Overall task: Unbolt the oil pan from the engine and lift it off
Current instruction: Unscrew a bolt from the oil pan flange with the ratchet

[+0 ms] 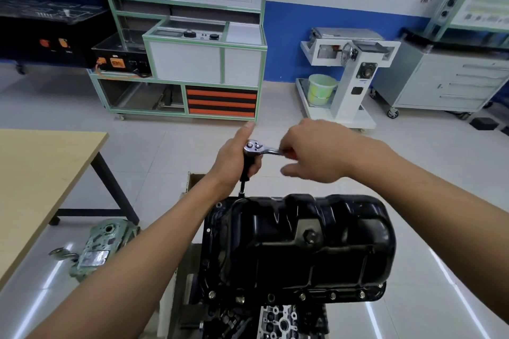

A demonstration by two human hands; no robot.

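Sitting upturned on the engine point(278, 319), the black oil pan point(297, 239) is fully seated, and its near flange carries a row of bolts point(303, 296). At the far left corner a socket extension point(243, 181) stands on the flange. The left hand point(234, 159) curls round it beneath the ratchet point(254, 148) head, and the right hand point(311, 151) grips the handle. Unbolting appears to be under way; the near bolts and the lift are not yet done.

Two bare arms of one person, seen from above: left hand point(234, 158) and left forearm point(137, 256), right hand point(316, 154) and right forearm point(440, 201), skin uncovered to the picture's edges.
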